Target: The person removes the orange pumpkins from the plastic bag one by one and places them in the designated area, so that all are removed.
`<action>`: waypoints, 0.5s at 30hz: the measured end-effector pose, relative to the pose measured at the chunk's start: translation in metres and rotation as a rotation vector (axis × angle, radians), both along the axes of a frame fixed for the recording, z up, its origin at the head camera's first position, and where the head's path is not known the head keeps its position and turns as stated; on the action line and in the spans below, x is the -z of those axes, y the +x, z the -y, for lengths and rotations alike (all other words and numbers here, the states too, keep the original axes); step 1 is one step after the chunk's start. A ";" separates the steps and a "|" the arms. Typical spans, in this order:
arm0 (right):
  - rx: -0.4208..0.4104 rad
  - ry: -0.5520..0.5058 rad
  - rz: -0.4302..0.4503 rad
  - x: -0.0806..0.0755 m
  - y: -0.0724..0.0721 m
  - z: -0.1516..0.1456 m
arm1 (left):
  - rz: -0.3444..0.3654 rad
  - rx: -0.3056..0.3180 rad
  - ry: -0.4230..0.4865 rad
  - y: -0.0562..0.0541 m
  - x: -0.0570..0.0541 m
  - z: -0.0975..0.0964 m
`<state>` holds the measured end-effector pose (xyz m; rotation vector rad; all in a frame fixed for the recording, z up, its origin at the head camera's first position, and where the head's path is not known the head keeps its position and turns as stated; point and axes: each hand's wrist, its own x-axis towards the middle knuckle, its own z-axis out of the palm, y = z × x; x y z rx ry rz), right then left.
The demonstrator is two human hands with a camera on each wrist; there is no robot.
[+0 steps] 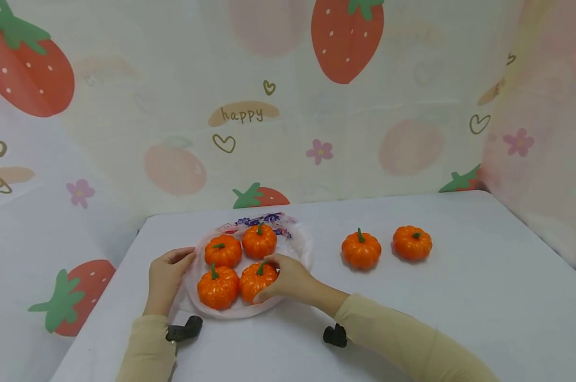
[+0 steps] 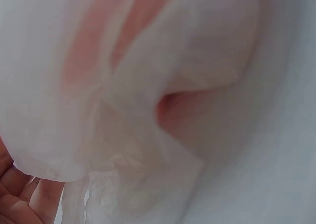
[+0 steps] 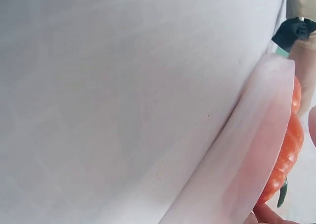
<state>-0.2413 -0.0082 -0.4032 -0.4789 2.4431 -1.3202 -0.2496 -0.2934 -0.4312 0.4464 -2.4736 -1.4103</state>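
Observation:
A white, translucent plastic bag (image 1: 297,246) with blue and red print lies spread open on the table, its rim standing up in a ring. Several small orange toy pumpkins with green stems sit inside, among them one at front left (image 1: 218,288). My right hand (image 1: 291,278) grips the front-right pumpkin (image 1: 255,280) inside the bag, thumb on the near side and fingers on the far side. At the bag's left rim, my left hand (image 1: 165,276) pinches the plastic; in the left wrist view the bag film (image 2: 138,135) covers most of the scene.
Two more toy pumpkins, one upright (image 1: 361,249) and one tilted (image 1: 412,243), stand on the white table (image 1: 460,297) to the right of the bag. A strawberry-print cloth (image 1: 354,111) hangs behind and along the sides.

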 end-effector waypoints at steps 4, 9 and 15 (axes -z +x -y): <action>-0.006 0.024 -0.024 -0.001 0.001 0.000 | 0.008 0.002 0.006 0.000 0.000 0.000; 0.003 0.043 -0.024 -0.001 0.000 0.000 | 0.006 0.004 0.014 -0.001 0.001 0.000; 0.010 0.057 -0.026 0.001 -0.002 0.001 | 0.000 0.004 0.002 0.000 0.001 0.000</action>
